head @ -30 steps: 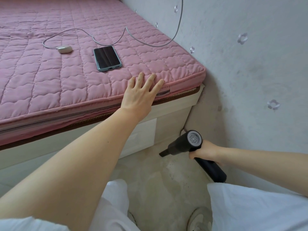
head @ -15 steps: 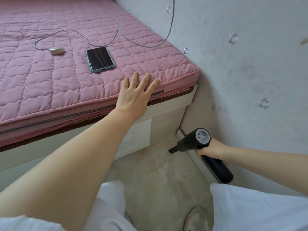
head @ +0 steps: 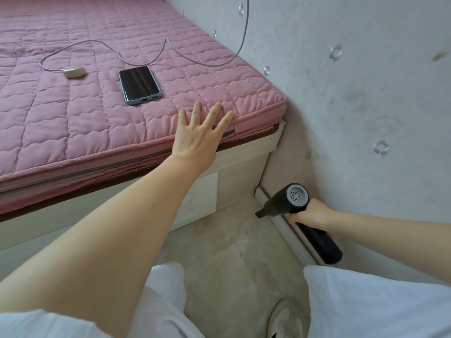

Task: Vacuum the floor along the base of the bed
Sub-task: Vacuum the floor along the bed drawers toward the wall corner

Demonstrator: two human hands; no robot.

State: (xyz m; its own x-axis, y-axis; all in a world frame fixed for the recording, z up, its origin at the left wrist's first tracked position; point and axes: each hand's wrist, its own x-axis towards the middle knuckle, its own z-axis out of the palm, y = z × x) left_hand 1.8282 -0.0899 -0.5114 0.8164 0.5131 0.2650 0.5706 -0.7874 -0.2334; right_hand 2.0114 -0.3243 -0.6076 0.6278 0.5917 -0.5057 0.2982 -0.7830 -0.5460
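Note:
My right hand (head: 311,213) grips the handle of a black handheld vacuum (head: 285,201) low on the right. Its short nozzle points left and down, just above the beige floor (head: 229,240) beside the skirting board. The nozzle tip is close to the corner where the white bed base (head: 239,167) meets the wall. My left hand (head: 197,137) rests flat with spread fingers on the edge of the pink quilted mattress (head: 97,123), near its right corner.
A phone (head: 139,84) and a small white charger (head: 74,71) with its cable (head: 170,48) lie on the mattress. The grey wall (head: 353,106) with flower stickers runs along the right. My white-clad knees and a shoe (head: 283,318) fill the bottom.
My right hand has carried the vacuum to the right, away from the bed base and toward the wall's skirting board. My left hand stays flat on the mattress edge.

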